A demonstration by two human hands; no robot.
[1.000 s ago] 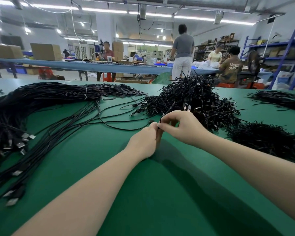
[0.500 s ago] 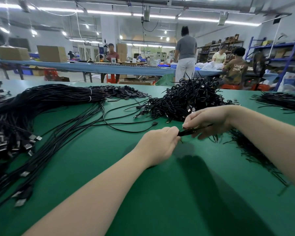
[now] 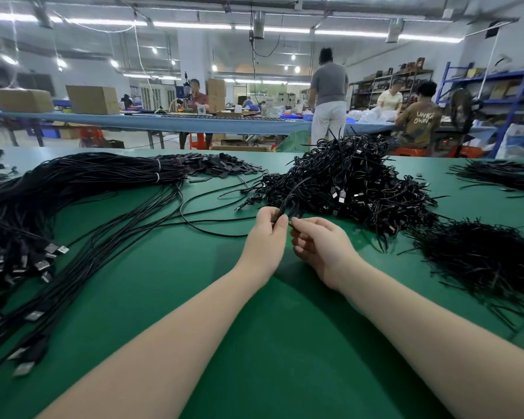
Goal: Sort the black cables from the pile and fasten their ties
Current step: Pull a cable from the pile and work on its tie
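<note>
Both my hands were at mid-table on the green mat (image 3: 170,297), just in front of the tangled pile (image 3: 354,186) of black cables. My left hand (image 3: 265,240) was curled, thumb and fingers pinching a folded cable (image 3: 291,198) that looped up from my fingertips toward the pile. My right hand (image 3: 321,247) sat just beside it, nearly touching, fingers curled inward with the tips pinching something thin and black right at the left thumb; couldn't tell if that was the tie or the cable end, too small. The cable bundle stood slightly off the mat, held only by my hands. To my left lay a long bundle of straight cables (image 3: 82,179) banded with white ties, their metal-tipped plugs (image 3: 40,261) fanned out near the left edge. A heap of loose black ties (image 3: 478,258) sat to my right, apart from the pile. One loose cable (image 3: 200,219) curved across the mat between the long bundle and my left hand.
</note>
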